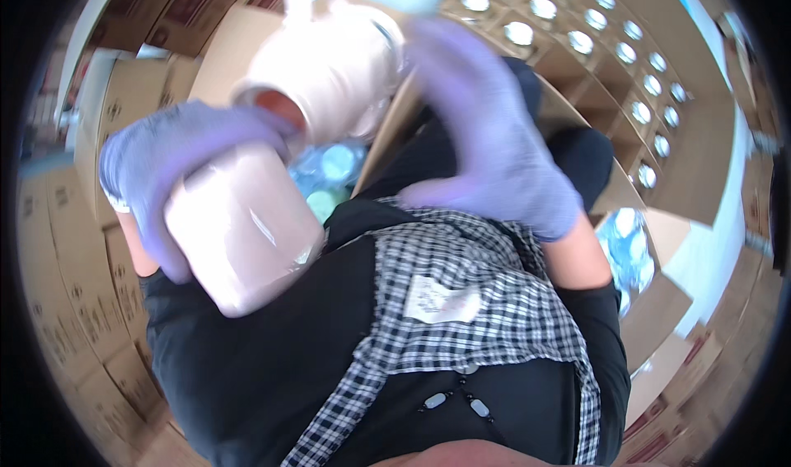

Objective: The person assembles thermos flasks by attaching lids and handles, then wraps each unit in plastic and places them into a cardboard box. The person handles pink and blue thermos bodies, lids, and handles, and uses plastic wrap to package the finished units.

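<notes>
My left hand (189,145), in a purple glove, wraps round a smooth, glossy, pale pink container (247,228) with a rounded edge, tilted in front of my body. Right beyond that hand is a pale pink-white vessel (329,67) like a jug, lying tipped. Its round mouth faces my left hand and looks reddish-orange inside. Whether the vessel and container touch is hidden by my left hand. My gloved right hand (494,145) is raised and smeared by motion, its thumb spread from the fingers. The fingertips are by the vessel's right side, and nothing shows in the palm.
On the right stands a divided cardboard box (601,88) holding several shiny-topped items in its cells. Blue plastic-wrapped bottles (338,170) sit below the vessel, with more bottles (626,248) at right. Stacked cartons (74,253) line the left side. My checked apron (478,277) covers my lap.
</notes>
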Motion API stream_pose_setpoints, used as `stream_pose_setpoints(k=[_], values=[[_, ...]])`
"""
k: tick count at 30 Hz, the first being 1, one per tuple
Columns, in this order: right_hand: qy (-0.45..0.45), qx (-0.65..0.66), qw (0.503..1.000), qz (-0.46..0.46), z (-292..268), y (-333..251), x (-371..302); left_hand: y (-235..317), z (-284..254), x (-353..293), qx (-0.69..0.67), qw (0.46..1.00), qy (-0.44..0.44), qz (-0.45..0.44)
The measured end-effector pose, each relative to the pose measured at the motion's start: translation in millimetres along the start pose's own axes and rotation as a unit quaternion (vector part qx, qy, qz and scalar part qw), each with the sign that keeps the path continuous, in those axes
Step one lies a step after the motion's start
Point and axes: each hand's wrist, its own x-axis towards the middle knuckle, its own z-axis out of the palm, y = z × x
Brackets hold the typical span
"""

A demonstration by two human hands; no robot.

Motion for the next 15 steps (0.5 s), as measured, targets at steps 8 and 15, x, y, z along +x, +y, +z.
stream_pose_setpoints(k=[8,15], values=[[0.076,0.006,0.989,0.125,-60,-19,-83,-68,-48,169,-0.101,0.952,-0.254,-0.138],[0.316,0.146,0.836,0.424,-109,-30,-249,-237,-126,236,0.118,0.909,0.311,-0.251]])
